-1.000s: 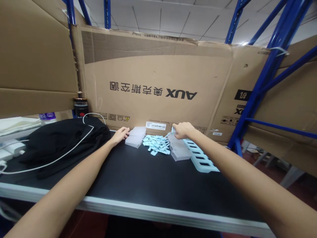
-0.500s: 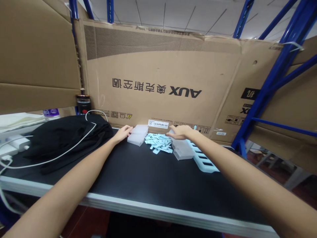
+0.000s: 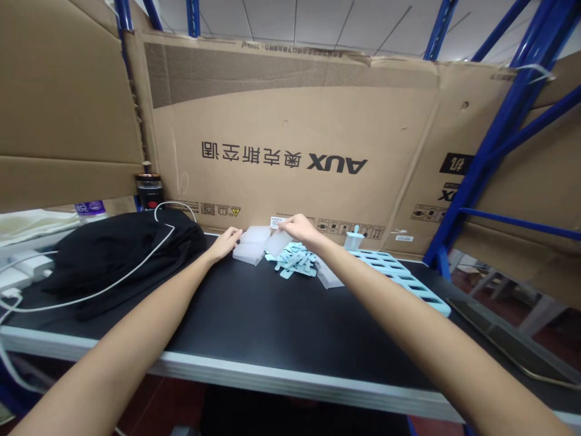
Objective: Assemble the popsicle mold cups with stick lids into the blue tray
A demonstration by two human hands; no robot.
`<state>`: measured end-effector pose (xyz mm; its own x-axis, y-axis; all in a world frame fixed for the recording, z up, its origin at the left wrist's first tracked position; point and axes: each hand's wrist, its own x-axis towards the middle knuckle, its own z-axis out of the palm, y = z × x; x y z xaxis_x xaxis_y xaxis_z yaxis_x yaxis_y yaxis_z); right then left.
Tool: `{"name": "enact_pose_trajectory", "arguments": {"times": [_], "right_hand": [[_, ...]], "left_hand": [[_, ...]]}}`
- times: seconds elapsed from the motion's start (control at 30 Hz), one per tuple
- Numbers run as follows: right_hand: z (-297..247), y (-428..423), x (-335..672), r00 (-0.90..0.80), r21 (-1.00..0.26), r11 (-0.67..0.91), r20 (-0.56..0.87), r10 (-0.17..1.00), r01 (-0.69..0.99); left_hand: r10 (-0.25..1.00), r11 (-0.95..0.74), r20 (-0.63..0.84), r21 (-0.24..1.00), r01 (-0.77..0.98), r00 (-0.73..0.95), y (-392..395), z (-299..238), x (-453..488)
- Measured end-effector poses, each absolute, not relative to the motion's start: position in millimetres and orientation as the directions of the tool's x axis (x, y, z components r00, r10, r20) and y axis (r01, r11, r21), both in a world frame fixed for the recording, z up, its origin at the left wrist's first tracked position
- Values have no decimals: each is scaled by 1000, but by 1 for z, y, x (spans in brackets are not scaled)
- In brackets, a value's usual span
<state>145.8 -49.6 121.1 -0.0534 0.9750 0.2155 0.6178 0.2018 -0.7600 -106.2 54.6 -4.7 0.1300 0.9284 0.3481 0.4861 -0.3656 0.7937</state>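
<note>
My right hand (image 3: 297,230) grips a translucent plastic mould cup (image 3: 278,243) between thumb and fingers, above the left part of a pile of light blue popsicle sticks (image 3: 295,260). To the left, my left hand (image 3: 227,244) rests with its fingers stretched along the edge of a group of translucent mould cups (image 3: 249,253) lying side by side. More translucent mould cups (image 3: 327,275) lie right of the pile, partly hidden by my right forearm. Behind that forearm is a light blue slotted rack (image 3: 399,275). A cup with a blue stick top (image 3: 354,238) stands at its far end.
A black cloth bag (image 3: 127,254) with a white cable across it lies at the left, near white plugs (image 3: 27,266). A dark jar (image 3: 149,191) stands behind. A cardboard panel (image 3: 272,109) closes the back. A dark flat device (image 3: 512,342) lies at the right.
My right hand has moved left from the right-hand cups, carrying one mould cup over the sticks. The left hand stays at its cups. More of the rack now shows.
</note>
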Motion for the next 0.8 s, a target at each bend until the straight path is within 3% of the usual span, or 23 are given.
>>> {"name": "enact_pose_trajectory", "arguments": {"times": [0.17, 0.53, 0.67, 0.77, 0.8], "right_hand": [[106, -36, 129, -38, -938, 81, 72, 997, 336], [67, -23, 97, -40, -985, -110, -116, 992, 135], [71, -23, 111, -106, -991, -77, -89, 990, 111], [85, -19, 156, -49, -971, 76, 66, 997, 229], [90, -17, 178, 46, -933, 136, 160, 986, 334]], "left_hand": [[944, -330, 306, 845, 421, 124, 56, -4, -107], [934, -357, 329, 853, 381, 138, 53, -4, -107], [924, -381, 357, 839, 389, 136, 52, -5, -106], [928, -373, 351, 852, 368, 129, 53, -5, -106], [929, -370, 348, 854, 365, 127, 54, -5, -106]]}}
